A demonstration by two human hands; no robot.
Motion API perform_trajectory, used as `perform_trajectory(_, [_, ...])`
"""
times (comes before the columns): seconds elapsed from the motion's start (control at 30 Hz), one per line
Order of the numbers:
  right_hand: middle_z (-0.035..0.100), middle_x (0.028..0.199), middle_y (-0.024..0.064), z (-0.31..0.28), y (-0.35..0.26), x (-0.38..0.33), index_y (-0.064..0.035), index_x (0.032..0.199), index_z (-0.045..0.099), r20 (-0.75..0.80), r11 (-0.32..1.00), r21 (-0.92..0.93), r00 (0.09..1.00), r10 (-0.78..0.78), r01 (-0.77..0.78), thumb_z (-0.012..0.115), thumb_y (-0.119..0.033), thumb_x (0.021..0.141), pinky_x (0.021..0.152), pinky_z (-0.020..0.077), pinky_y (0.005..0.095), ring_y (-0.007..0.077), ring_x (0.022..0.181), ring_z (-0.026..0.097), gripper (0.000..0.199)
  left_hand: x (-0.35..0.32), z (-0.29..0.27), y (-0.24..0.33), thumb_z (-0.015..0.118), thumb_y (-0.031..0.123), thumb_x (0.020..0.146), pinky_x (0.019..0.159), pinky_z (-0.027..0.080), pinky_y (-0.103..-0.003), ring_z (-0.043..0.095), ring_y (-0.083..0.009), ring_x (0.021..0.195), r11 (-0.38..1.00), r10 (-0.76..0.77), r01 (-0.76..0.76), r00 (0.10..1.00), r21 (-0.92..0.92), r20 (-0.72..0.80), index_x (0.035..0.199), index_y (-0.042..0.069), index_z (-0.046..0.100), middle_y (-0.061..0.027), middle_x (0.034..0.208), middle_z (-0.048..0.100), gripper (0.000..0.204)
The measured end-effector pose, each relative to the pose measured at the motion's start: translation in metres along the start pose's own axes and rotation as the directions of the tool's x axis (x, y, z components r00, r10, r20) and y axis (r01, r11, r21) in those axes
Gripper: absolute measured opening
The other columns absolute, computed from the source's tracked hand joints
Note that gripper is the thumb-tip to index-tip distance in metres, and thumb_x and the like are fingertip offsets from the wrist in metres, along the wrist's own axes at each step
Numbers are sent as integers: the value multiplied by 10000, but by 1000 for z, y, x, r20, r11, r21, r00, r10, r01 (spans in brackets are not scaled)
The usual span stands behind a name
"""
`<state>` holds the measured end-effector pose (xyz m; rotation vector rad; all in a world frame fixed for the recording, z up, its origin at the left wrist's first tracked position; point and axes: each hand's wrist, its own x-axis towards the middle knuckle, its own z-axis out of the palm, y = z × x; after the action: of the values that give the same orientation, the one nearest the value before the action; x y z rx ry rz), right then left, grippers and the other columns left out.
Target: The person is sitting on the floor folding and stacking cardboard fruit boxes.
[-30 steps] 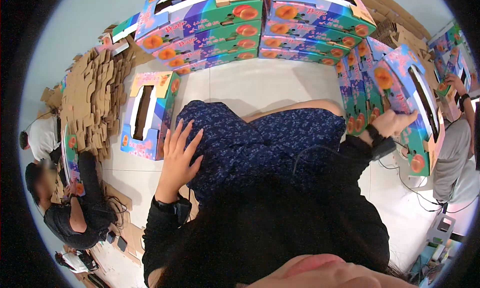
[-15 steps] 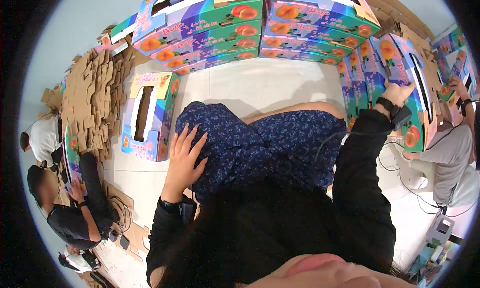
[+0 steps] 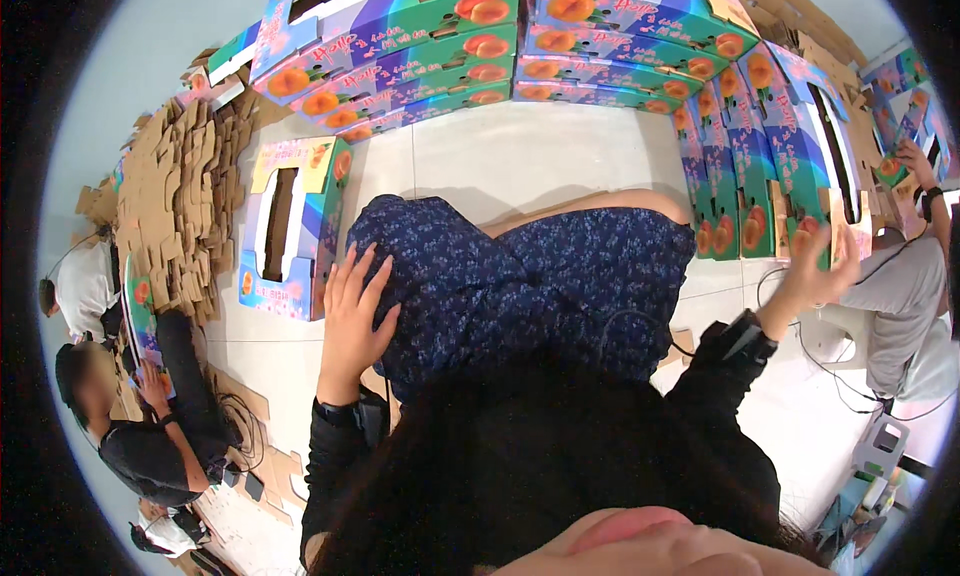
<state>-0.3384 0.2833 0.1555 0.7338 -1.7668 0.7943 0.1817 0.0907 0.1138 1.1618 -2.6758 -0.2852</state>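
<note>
Fingers spread, my left hand (image 3: 350, 321) lies on the dark blue floral cloth (image 3: 520, 286) over my lap and holds nothing. My right hand (image 3: 822, 271) is at the near end of a colourful fruit carton (image 3: 785, 141), the outermost of a row on the right. Its fingers are apart and slightly bent, around the carton's lower corner; whether they touch it I cannot tell. That carton has a long slot in its white-edged top. A single similar carton (image 3: 325, 216) stands on the floor to my left, its slot facing up.
Stacked fruit cartons (image 3: 420, 51) stand ahead, with another stack (image 3: 610, 46) beside them. Flattened brown cardboard (image 3: 180, 196) is piled at left. A person in black (image 3: 150, 446) sits at left; another in grey (image 3: 895, 296) works at right. Cables (image 3: 830, 376) trail over the floor there.
My right hand has drawn back toward me from the side of the right-hand carton to its near end. The outermost carton now sits closer against the row. My left hand stays on my lap.
</note>
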Motion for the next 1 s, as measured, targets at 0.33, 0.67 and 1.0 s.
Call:
perform_trajectory(0.33, [539,1201,181,14,129,-19,8,1432,210,371,363,402,511,775,-841,731,-258,786,820,510,422,279,1003,600,871,7,7,1,674,116,770,1117,214,-517,305,-353,1367,999,44,-45,999,-15,-26,1344,153,493,-128,1419,422,603])
perform_trajectory(0.67, [423,1334,225,27,75,-11,-14,1467,97,409,94,619,422,809,-780,733,-208,784,792,569,458,357,998,603,953,-6,6,-13,680,124,774,1121,209,-516,313,-335,1367,999,-32,32,998,-1,-62,1343,159,495,-111,1416,434,600])
perform_trajectory(1.0, [408,1305,204,9,43,-1,-66,1415,173,137,115,622,252,958,-775,765,-42,709,740,580,493,350,1025,576,922,-8,2,-12,683,104,766,1108,238,-500,334,-353,1349,999,-37,37,997,-2,-72,1325,124,503,-118,1401,448,588])
